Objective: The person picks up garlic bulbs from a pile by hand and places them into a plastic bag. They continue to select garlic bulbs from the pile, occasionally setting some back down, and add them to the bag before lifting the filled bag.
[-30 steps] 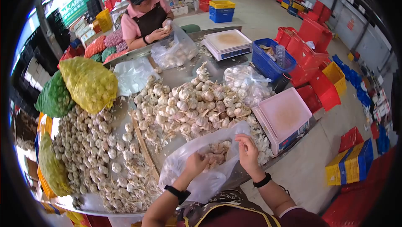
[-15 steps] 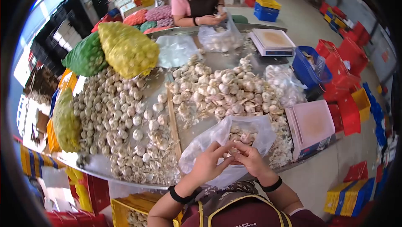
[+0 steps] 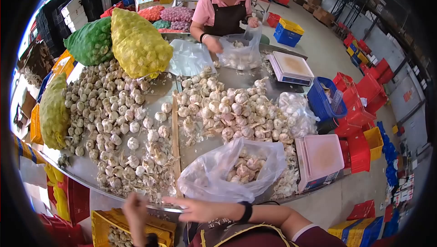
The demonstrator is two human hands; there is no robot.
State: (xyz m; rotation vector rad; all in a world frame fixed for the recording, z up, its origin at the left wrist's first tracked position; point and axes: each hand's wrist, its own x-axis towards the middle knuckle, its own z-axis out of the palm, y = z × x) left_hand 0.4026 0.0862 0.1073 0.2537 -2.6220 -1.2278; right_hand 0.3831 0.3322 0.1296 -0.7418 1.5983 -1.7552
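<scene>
My right hand [image 3: 200,208] reaches left across the table's front edge, fingers stretched out and nothing seen in it. Left of it, my left hand [image 3: 135,213] is raised above a yellow crate [image 3: 104,214] and smeared by motion, so its fingers cannot be read. Both hands are apart from the clear plastic bag [image 3: 200,174], which lies open on the table with garlic bulbs [image 3: 246,167] inside. Behind the bag is a heap of garlic bulbs [image 3: 236,105]. Loose garlic bulbs [image 3: 116,128] spread over the left side, beyond a wooden strip [image 3: 175,137].
A scale [image 3: 320,158] stands at right, near a filled bag [image 3: 297,112] and a blue basket [image 3: 324,97]. Yellow [image 3: 136,42] and green [image 3: 88,44] net sacks lie at back left. Across the table, a co-worker [image 3: 223,17] handles another bag [image 3: 241,55] beside a second scale [image 3: 291,67].
Both my hands have left the plastic bag and moved down and left to the table's front edge. The view has shifted. The co-worker's hands have moved apart, one lifting the other bag's edge.
</scene>
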